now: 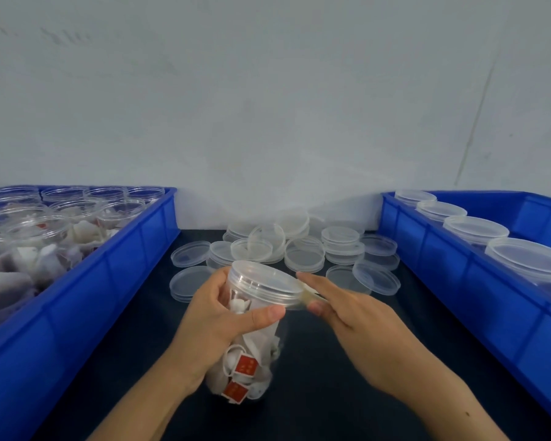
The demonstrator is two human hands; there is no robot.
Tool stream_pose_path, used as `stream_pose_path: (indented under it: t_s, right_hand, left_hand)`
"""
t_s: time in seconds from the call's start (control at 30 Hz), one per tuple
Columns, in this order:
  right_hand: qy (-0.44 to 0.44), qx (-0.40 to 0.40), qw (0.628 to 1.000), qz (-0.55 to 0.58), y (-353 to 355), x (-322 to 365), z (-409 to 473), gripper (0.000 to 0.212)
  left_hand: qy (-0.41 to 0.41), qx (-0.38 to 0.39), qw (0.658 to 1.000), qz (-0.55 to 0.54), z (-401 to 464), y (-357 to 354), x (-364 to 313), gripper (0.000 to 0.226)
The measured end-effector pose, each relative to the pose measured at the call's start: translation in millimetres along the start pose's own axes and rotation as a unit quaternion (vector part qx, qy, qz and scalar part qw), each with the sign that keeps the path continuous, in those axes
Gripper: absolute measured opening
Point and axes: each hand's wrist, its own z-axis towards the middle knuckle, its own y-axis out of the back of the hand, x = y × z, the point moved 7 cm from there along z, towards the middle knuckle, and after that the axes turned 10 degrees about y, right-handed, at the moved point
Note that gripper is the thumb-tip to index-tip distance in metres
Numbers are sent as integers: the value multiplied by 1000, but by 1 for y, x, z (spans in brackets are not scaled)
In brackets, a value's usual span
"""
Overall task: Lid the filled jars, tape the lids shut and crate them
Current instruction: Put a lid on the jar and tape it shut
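Between the crates, the left hand (223,316) grips a light, slippery lidded jar (255,323) mid-body; the right hand (347,316) pinches tape (312,296) at the lid's rim.

I see a clear, glossy plastic jar (252,329) with a smooth translucent plastic lid (268,283); inside, white papery sachets (261,345) with matt red tags (245,366). At twelve o'clock lie loose lids (303,249) of the same plastic. Both crates (115,275) at nine and three are glossy blue plastic; the tabletop (315,393) looks dark and matt.

Head cam; fwd-down, close over hands (280,319)
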Motion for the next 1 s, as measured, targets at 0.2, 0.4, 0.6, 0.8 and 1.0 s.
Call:
stream_pose_path:
  t_s: [0.2, 0.4, 0.6, 0.8, 1.0]
  right_hand:
    - [20, -12, 999, -31, 0, 6, 0, 66]
    - [23, -34, 998, -43, -3, 7, 0, 45]
    - [-27, -54, 998, -32, -3, 6, -1, 35]
    - [-25, -82, 991, -104, -7, 20, -2, 37]
    - [-21, -59, 991, -121, -17, 23, 0, 39]
  left_hand:
    - [-9, 43, 999, -17, 0, -2, -1, 87]
    - [-7, 50, 998, -48, 2, -3, 5, 95]
    - [-50, 24, 998, 42, -4, -8, -5, 40]
    - [-107, -71, 982, 139, -15, -3, -16, 46]
    - [-86, -130, 976, 154, -14, -4, -11, 90]
